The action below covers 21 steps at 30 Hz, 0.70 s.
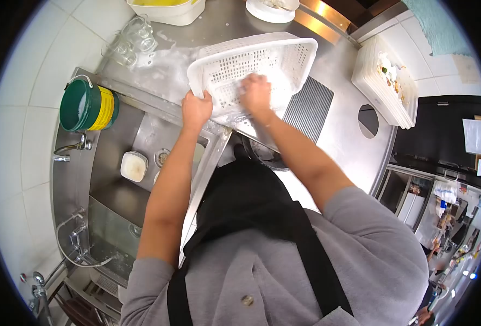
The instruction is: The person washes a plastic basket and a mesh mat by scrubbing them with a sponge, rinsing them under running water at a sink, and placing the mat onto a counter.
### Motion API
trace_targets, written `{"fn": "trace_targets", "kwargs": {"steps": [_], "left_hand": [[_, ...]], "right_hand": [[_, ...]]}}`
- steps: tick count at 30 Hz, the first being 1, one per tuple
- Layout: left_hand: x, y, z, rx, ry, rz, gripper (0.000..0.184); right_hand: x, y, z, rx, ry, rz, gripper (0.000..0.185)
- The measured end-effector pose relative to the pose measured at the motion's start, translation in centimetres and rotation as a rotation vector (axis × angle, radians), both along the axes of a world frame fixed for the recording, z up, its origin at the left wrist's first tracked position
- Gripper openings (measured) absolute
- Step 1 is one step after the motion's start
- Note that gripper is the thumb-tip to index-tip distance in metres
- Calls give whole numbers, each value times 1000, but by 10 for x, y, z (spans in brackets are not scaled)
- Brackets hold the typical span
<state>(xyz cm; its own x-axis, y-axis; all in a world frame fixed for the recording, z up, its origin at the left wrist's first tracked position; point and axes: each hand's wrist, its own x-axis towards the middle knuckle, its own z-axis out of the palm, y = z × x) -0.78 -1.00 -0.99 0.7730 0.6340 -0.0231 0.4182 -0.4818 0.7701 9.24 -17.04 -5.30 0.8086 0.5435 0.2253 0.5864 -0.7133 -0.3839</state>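
A white perforated plastic basket [227,68] is tilted on its side on the steel counter, its open side facing me. My left hand [197,111] is closed round the rim at its near left corner. Inside the basket, my right hand [255,93] is against or close to the inner wall. Motion blurs its fingers, so I cannot make out whether it holds anything. White suds or wet glare show on the basket's surface around that hand.
Glass cups [137,41] stand at the back left, near a white tub [167,12] and a white bowl [271,10]. A green bucket [83,106] is by the sink [110,146], which holds a square container [134,166]. Stacked trays [379,89] with food scraps stand right, beyond a ridged mat [308,111].
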Motion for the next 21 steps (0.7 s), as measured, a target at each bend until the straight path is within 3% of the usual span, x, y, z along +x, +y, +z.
{"fn": "trace_targets", "kwargs": {"steps": [3, 7, 10, 11, 13, 16, 17, 19, 21], "left_hand": [[0, -1, -7, -7, -26, 3, 30], [-3, 6, -1, 13, -7, 26, 30], [-1, 4, 4, -3, -16, 52, 30], [-1, 3, 5, -6, 14, 61, 30], [0, 9, -10, 4, 15, 64, 31], [0, 13, -8, 16, 2, 36, 31], [-3, 14, -4, 14, 3, 5, 31], [-2, 9, 3, 12, 28, 25, 31], [-3, 3, 13, 7, 55, 44, 32]], "right_hand": [[-37, 52, 0, 81, -74, 108, 13], [25, -29, -20, 321, 82, 479, 14], [19, -51, 9, 65, 20, 160, 14], [4, -30, -11, 250, 3, 202, 14], [-38, 19, -8, 308, -3, 393, 13], [-25, 0, 1, 255, 53, 502, 13], [-6, -24, -8, 355, 66, 415, 12], [30, -77, 10, 75, 39, 341, 16], [10, -60, 13, 202, 45, 360, 22]]}}
